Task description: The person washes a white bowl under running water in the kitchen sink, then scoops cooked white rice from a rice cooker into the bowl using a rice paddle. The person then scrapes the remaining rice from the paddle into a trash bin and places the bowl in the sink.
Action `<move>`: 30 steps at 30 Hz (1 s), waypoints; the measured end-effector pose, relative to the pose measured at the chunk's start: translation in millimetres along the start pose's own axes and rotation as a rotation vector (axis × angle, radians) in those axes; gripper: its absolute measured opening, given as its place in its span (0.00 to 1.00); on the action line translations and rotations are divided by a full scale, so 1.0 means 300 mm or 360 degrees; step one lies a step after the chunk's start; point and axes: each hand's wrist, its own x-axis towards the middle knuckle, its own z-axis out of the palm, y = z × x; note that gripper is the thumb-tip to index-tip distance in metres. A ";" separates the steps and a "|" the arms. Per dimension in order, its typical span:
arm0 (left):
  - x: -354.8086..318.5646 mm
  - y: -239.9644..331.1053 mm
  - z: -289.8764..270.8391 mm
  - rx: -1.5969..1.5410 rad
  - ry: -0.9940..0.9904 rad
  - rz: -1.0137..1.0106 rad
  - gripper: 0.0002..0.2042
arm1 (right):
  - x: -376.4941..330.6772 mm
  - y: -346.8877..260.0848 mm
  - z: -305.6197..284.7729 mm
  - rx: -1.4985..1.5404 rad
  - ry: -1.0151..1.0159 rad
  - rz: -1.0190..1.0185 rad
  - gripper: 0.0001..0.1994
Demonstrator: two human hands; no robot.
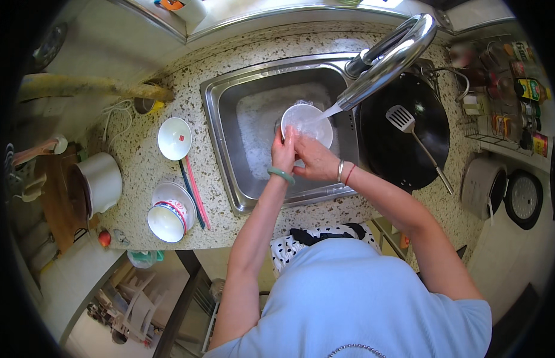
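A white bowl (321, 132) is tilted over the steel sink (223, 119), and water pours into it from the chrome faucet (373, 74). My left hand (283, 153) grips the bowl at its left edge. Close beside it, my right hand (316, 159) is on the near rim, its fingers bent together and partly inside the bowl. Some of the fingers of both hands are hidden by the bowl and by each other. Whitish, bubbly water covers the sink floor.
Left of the sink are another white bowl (174, 138), dark and pink chopsticks (197, 194), and stacked bowls (167, 222). A black wok (379, 143) with a slotted spatula (401, 118) stands at the right. Beyond it is a spice rack (507, 143). A pot (103, 184) stands far left.
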 end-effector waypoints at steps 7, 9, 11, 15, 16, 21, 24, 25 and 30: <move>0.068 -0.145 -0.068 -0.0769 -0.0190 -0.0142 0.19 | -0.139 0.053 -0.117 -0.0401 0.0649 -0.0112 0.26; 0.086 -0.153 -0.024 -0.0770 -0.0289 -0.0119 0.19 | -0.113 -0.001 -0.162 -0.0255 0.1038 0.0134 0.27; 0.087 -0.142 0.036 -0.0800 -0.0315 -0.0036 0.18 | -0.104 -0.003 -0.159 0.0234 0.0934 0.0433 0.27; 0.093 -0.077 0.090 -0.0667 -0.0234 -0.0167 0.20 | -0.107 -0.009 -0.148 0.0452 0.0874 0.0549 0.27; 0.092 -0.061 0.097 -0.0519 -0.0114 -0.0215 0.21 | -0.109 -0.015 -0.144 0.0309 0.0897 0.0463 0.28; 0.071 -0.052 0.063 -0.0787 -0.0384 -0.0166 0.24 | -0.083 -0.081 -0.182 0.0059 0.0849 0.0595 0.24; 0.044 -0.009 0.008 -0.0979 -0.0695 -0.0401 0.22 | -0.081 -0.053 -0.195 0.0829 0.0642 0.1064 0.21; 0.032 -0.014 -0.003 -0.0843 -0.0628 -0.0418 0.22 | -0.086 -0.033 -0.196 0.1215 0.0534 0.1254 0.21; -0.017 -0.044 -0.106 -0.0537 -0.0567 -0.0439 0.21 | -0.103 0.079 -0.120 0.1675 0.0480 0.1289 0.22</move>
